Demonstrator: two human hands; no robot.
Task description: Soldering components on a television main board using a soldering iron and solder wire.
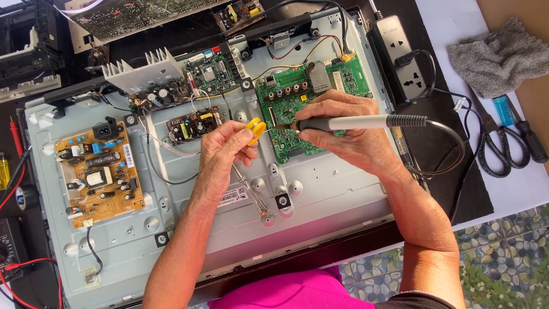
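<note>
A flat-screen's grey metal back panel (320, 189) lies open on the table with several circuit boards on it. My right hand (349, 146) is shut on a grey soldering iron (354, 122), and the iron's tip points left onto the green main board (286, 94). A black cord runs from the iron off to the right. My left hand (220, 151) pinches a small yellow object (256, 129) just left of the iron's tip. A slim metal-shafted tool (251, 191) runs down and right from under that hand; whether the hand holds it I cannot tell.
A tan power board (97, 171) sits at the panel's left, with a small board (194, 125) and a finned heat sink (143, 70) above the middle. A black power strip (400, 54), scissors (503, 151), a screwdriver (520, 129) and a grey cloth (500, 54) lie to the right. Red meter leads (23, 266) are at the lower left.
</note>
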